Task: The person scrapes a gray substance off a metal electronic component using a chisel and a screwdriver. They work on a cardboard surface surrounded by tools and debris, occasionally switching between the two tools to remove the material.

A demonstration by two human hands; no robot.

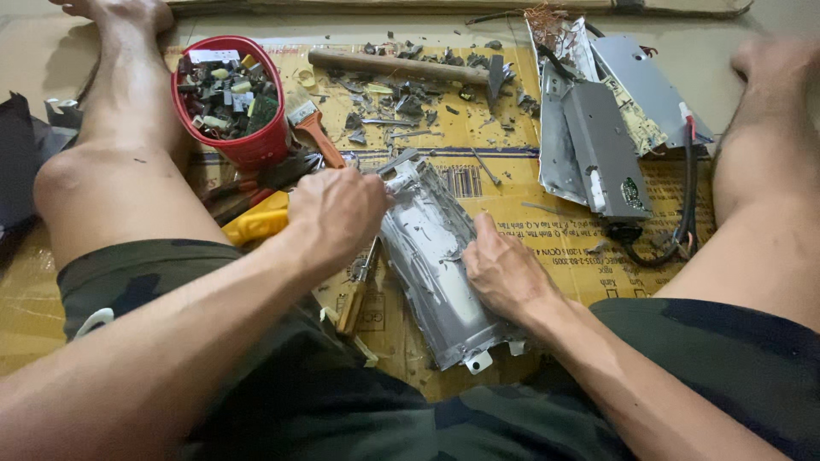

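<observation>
A person sits on flattened cardboard (547, 235), legs spread, looking down at a bent grey sheet-metal casing (431, 256) lying at the centre of the frame between the knees. The left hand (335, 218) is curled closed at the casing's upper left edge; whether it grips the metal or a small tool there cannot be told. The right hand (504, 273) lies flat and open on the casing's right side, pressing it down.

The casing looks thin, stiff and light, with ragged, torn edges and small mounting tabs at its lower end. It probably cuts skin easily, so the broad flat face and folded rims seem the safest places to hold.

A red tub (226, 98) of small scrap parts sits at upper left, a wooden-handled hammer (401, 67) at top centre, and more metal housings with black cables (598, 137) at upper right. A yellow-handled tool (256, 224) lies left of the casing.
</observation>
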